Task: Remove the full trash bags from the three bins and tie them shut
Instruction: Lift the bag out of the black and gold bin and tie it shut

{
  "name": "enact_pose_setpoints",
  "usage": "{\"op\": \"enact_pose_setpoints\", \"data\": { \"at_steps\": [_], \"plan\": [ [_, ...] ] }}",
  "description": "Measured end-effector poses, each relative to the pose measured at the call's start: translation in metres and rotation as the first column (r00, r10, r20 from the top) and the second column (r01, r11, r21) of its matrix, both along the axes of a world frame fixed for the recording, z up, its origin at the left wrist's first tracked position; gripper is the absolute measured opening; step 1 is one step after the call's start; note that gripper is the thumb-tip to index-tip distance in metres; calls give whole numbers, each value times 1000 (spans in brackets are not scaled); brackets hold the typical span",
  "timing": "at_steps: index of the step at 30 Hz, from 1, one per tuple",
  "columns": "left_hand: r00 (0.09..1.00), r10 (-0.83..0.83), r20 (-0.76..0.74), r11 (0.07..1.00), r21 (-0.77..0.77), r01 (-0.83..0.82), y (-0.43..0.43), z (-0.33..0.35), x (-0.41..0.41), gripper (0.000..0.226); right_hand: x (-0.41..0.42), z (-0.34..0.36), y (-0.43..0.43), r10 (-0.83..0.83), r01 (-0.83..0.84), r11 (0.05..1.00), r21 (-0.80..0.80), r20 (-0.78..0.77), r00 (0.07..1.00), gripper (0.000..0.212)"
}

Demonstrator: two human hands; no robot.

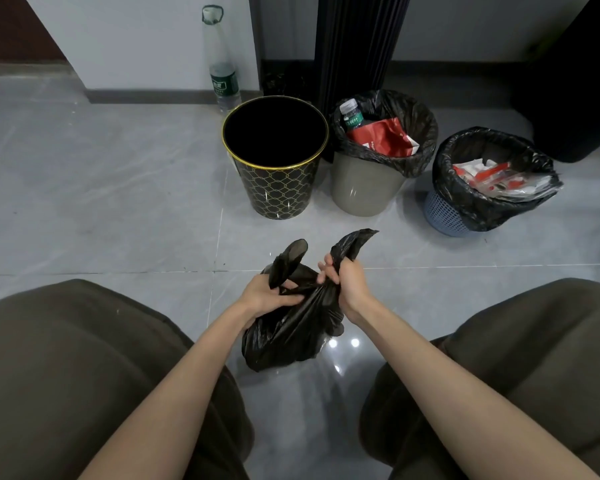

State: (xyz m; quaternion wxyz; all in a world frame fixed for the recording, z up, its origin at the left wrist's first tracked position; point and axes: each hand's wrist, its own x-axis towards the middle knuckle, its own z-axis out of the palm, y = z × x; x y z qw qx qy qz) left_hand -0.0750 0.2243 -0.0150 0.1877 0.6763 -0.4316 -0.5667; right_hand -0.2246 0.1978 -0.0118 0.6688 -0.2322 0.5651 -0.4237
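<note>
A black trash bag (291, 336) sits on the grey tile floor (101, 202) between the person's knees. The left hand (267, 296) curls its fingers round the bag's left ear at the gathered neck. The right hand (345, 282) is closed tight on the right ear, whose twisted end sticks out toward one o'clock. At twelve o'clock from the bag stands a black bin with gold lattice (278, 192), unlined. At one o'clock a translucent grey bin (361, 194) holds a lined bag with a red packet (381, 136), and at two o'clock a blue mesh bin (442, 216) is lined and full.
</note>
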Motion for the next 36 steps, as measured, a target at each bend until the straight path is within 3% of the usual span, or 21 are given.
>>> {"op": "enact_pose_setpoints", "data": {
  "at_steps": [3, 5, 8, 10, 12, 14, 18, 21, 24, 28, 34, 36],
  "plan": [
    [989, 47, -141, 997, 72, -37, -2, 2, 6, 26, -2, -3, -3, 12, -12, 1000, 2, -99, 995, 35],
    [928, 157, -338, 982, 155, -110, -4, 8, 5, 11, -4, -7, -9, 70, -77, 997, -11, -304, 950, 33],
    [924, 154, -350, 985, 127, -116, -4, 15, -7, 17, -9, -7, -14, 235, -279, 959, 38, -655, 718, 24],
    [965, 43, -260, 999, 18, -40, 0, 13, -16, 22, -14, -7, -12, 316, -354, 928, 118, -751, 579, 21],
    [980, -19, -199, 998, -63, 6, 2, 10, -23, 25, -19, -4, -11, 371, -393, 906, 155, -739, 563, 23],
    [980, 23, -196, 994, -104, -44, 4, 10, -28, 24, -22, -1, -11, 411, -426, 891, 155, -674, 614, 25],
    [870, 282, -403, 953, 11, -304, 1, 10, -29, 27, -22, 5, -10, 508, -523, 841, 136, -532, 678, 35],
    [843, 317, -435, 939, 16, -344, 0, 7, -27, 37, -19, 8, -4, 584, -642, 755, 131, -581, 568, 38],
    [814, 325, -481, 924, -23, -382, 3, 8, -29, 28, -17, 7, 0, 618, -717, 682, 145, -639, 458, 40],
    [867, 381, -321, 896, -101, -432, 1, 4, -29, 4, -15, 3, 2, 624, -756, 641, 129, -662, 416, 31],
    [691, 640, -336, 752, 90, -653, -5, 1, -23, 28, -21, 0, 3, 640, -755, 647, 106, -613, 463, 36],
    [652, 669, -356, 730, 154, -666, -5, 2, -22, 33, -28, 1, 3, 624, -750, 659, 55, -597, 505, 23]
  ]
}}
